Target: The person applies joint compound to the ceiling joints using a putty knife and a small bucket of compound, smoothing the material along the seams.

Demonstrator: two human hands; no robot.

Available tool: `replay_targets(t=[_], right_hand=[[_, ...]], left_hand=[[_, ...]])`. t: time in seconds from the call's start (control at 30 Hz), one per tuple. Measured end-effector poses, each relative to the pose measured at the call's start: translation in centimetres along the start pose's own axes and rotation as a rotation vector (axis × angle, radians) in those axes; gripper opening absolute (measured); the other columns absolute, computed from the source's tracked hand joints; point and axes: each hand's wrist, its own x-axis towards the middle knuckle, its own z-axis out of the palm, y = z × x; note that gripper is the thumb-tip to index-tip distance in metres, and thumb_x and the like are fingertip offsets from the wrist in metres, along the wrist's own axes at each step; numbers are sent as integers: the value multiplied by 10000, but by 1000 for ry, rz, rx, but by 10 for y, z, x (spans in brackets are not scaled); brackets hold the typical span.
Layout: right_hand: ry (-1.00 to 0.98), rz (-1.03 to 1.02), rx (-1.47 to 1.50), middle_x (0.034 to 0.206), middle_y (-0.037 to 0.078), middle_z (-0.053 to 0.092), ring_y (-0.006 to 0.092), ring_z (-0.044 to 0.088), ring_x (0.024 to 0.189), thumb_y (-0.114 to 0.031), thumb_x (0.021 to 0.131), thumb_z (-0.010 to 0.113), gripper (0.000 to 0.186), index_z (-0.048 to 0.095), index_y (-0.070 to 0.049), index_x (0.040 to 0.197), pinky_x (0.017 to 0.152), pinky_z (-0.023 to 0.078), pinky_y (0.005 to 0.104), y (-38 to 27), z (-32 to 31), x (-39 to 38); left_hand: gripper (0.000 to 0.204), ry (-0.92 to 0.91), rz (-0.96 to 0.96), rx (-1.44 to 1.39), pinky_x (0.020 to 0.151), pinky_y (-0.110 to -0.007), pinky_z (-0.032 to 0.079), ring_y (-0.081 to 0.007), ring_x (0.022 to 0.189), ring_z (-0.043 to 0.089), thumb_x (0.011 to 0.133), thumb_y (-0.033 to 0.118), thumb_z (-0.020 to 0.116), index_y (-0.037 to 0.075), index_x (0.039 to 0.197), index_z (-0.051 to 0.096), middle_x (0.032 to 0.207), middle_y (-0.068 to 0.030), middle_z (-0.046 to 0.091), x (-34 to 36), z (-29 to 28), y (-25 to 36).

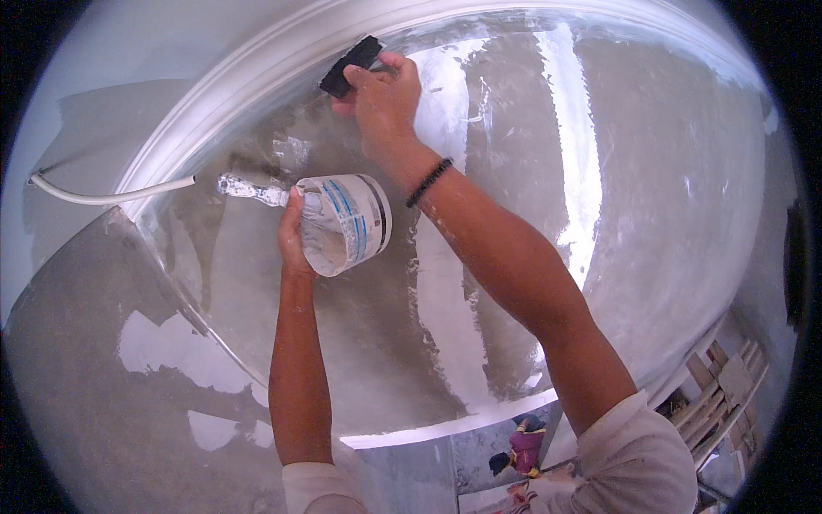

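Note:
My right hand is closed round a flat black rectangular pad, held against the grey plastered wall just below the white moulding. I cannot make out whether the pad is a scraper or a sanding block. A dark beaded bracelet circles that wrist. Lower down, my left hand grips a white plastic tub with blue print, tipped so its mouth faces left. From the mouth sticks a putty-smeared tool handle; its other end is inside the tub.
A curved white moulding borders the wall above. A bent white conduit juts out at left. White filler strips run down the wall. Far below, a person in purple is seen; wooden slats stand at lower right.

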Motion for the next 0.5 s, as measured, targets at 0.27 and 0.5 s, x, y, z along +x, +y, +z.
replay_targets(t=[0.27, 0.5], right_hand=[[155, -140, 99, 888, 224, 588, 291, 647, 621, 23, 823, 594, 511, 233, -70, 1172, 485, 572, 352, -50, -67, 60], [222, -51, 100, 871, 237, 566, 314, 650, 631, 24, 824, 588, 499, 227, -74, 1154, 484, 580, 368, -50, -43, 83]], left_hand=[[510, 15, 3, 0, 922, -407, 430, -270, 1045, 547, 889, 449, 544, 30, 1179, 525, 1128, -129, 562, 1, -4, 2], [484, 40, -5, -11, 923, -396, 431, -256, 1029, 557, 901, 427, 535, 32, 1180, 528, 1103, -119, 580, 4, -5, 0]])
